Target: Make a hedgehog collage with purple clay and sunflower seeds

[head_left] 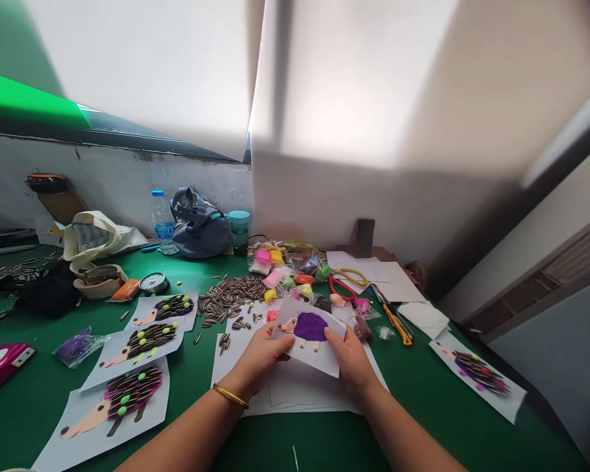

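Observation:
Both hands hold up a small white card (330, 362) bearing a hedgehog with a flat purple clay body (311, 327), a peach face and peach feet. My left hand (261, 352) pinches the card's left edge, thumb on the front near the face. At the right edge, my right hand (353, 357) grips it with the thumb by the purple body. No seeds show on this body. White paper sheets (295, 398) lie beneath on the green table. Striped sunflower seeds (232, 296) are heaped behind my left hand, with a few more on the paper.
Several seed-covered hedgehog cards (86, 423) lie at left, another card (501, 389) at right. Behind are bagged coloured clay (275, 257), red scissors (341, 288), a yellow cutter (398, 322), a blue bag (202, 233) and a bottle (162, 219). A pink box (2, 368) stands far left.

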Motion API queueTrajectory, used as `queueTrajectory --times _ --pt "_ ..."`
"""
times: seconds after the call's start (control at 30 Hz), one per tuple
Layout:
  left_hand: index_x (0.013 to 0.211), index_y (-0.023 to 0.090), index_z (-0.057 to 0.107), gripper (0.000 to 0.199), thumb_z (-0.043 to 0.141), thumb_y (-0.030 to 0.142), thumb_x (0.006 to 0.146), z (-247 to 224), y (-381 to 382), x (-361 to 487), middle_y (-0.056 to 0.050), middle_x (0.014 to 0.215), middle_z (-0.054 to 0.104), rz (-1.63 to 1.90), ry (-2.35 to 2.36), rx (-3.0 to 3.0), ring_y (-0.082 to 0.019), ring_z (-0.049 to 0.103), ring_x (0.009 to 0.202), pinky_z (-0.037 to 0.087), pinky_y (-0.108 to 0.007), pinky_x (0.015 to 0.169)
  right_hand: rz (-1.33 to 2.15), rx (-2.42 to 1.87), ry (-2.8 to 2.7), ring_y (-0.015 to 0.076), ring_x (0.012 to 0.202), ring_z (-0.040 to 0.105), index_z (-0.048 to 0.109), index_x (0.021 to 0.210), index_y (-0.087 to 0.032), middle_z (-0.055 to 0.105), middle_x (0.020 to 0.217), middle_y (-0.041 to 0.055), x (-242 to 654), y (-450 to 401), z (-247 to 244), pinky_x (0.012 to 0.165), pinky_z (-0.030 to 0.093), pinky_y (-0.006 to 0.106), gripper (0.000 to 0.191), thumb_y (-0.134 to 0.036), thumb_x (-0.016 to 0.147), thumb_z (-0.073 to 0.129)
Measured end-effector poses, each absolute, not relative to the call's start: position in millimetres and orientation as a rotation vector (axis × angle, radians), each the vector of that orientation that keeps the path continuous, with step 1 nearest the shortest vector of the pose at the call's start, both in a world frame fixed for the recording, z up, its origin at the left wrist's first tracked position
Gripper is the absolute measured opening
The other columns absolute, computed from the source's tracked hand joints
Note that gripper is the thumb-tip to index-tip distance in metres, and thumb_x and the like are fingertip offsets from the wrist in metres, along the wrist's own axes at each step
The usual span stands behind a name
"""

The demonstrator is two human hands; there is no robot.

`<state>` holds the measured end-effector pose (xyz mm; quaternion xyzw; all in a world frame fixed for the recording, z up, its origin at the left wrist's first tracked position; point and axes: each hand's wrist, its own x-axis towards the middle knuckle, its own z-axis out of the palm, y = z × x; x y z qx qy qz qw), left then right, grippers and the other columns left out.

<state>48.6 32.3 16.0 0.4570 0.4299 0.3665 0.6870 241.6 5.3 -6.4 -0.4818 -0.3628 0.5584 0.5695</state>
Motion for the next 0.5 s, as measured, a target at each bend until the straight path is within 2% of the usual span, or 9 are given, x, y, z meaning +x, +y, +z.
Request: queueTrajectory --times 0.1,0.17,0.27,0.33,0.4,0.5 --pt "0.129 0.016 0.053 0.066 0.073 0.043 0.072 19 31 42 -0.011 0.111 0.067 0.77 0.996 1.188 -0.021 0.065 0.085 0.049 -0.026 0.063 1.206 -1.26 -0.955 0.0245 0.078 0.069 0.053 0.129 -0.023 0.071 0.098 0.0056 255 10 -6 0.065 0.055 0.035 0.066 -0.05 0.073 0.073" --pt "0.136 0.018 0.048 0.069 0.07 0.043 0.075 20 27 36 -0.013 0.118 0.064 0.776 1.092 1.402 -0.025 0.064 0.092 0.052 -0.032 0.068 1.121 -1.379 -1.11 0.0231 0.077 0.067 0.055 0.129 -0.023 0.071 0.093 0.0038 265 12 -6 0.065 0.054 0.033 0.062 -0.046 0.073 0.071" --pt "0.141 0.023 0.043 0.064 0.064 0.036 0.082 21 14 29 -0.012 0.125 0.059 0.919 1.403 1.892 -0.029 0.059 0.108 0.05 -0.045 0.09 1.001 -1.552 -1.401 0.023 0.083 0.066 0.057 0.127 -0.024 0.07 0.097 0.0026 272 13 -7 0.073 0.054 0.035 0.053 -0.039 0.077 0.065" --pt "0.132 0.022 0.053 0.048 0.06 0.029 0.085 22 2 28 -0.012 0.126 0.059 0.974 1.419 2.214 -0.031 0.054 0.116 0.045 -0.05 0.099 0.889 -1.606 -1.572 0.0241 0.097 0.064 0.057 0.127 -0.024 0.068 0.111 0.0038 271 11 -8 0.086 0.051 0.037 0.049 -0.034 0.079 0.061" --pt "0.119 0.024 0.062 0.031 0.057 0.026 0.088 22 -12 31 -0.009 0.115 0.064 0.855 1.144 2.504 -0.026 0.059 0.107 0.049 -0.044 0.093 0.77 -1.626 -1.7 0.0247 0.109 0.06 0.055 0.13 -0.025 0.063 0.124 0.0051 269 8 -8 0.094 0.047 0.039 0.048 -0.032 0.082 0.058" --pt "0.106 0.023 0.065 0.02 0.06 0.025 0.087 14 -29 41 -0.007 0.104 0.069 0.692 0.818 2.728 -0.023 0.062 0.099 0.051 -0.039 0.09 0.525 -1.66 -1.828 0.0257 0.111 0.059 0.052 0.133 -0.024 0.062 0.123 0.0086 268 4 -8 0.095 0.046 0.04 0.048 -0.033 0.086 0.056"
